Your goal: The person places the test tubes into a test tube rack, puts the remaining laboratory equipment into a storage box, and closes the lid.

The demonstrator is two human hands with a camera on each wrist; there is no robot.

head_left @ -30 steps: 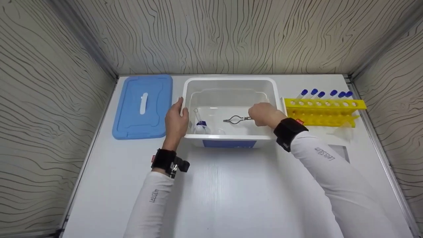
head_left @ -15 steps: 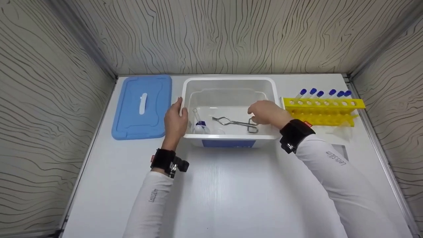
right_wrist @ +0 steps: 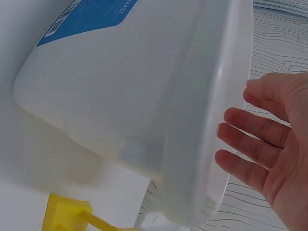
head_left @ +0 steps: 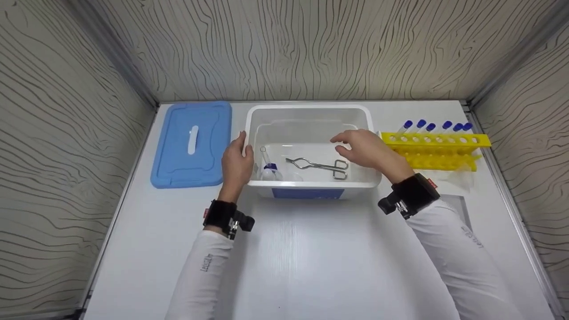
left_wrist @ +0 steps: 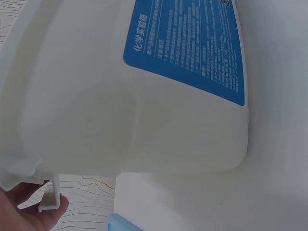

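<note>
A white plastic storage box (head_left: 311, 184) stands at the back middle with a blue label (left_wrist: 187, 48) on its front. At its left side, my left hand (head_left: 237, 162) grips the edge, fingers about a white latch (left_wrist: 50, 195) in the left wrist view. My right hand (head_left: 366, 149) hovers over the box's right rim, fingers spread and holding nothing. Below it, metal crucible tongs (head_left: 318, 166) lie on the box floor, ring handles to the right. Clear glassware with a blue band (head_left: 270, 166) and a thin glass tube (head_left: 264, 155) sits in the box's left front corner.
A blue lid (head_left: 178, 164) with a white handle lies left of the box. On the right is a yellow test tube rack (head_left: 438, 141) holding several blue-capped tubes (head_left: 421, 124). A clear funnel-like piece (head_left: 462, 175) sits before it, near a grey rectangle (head_left: 458, 206).
My right hand has let go of the crucible tongs, which now lie in the box, and has lifted back to the right with opened fingers. The left hand has stayed put.
</note>
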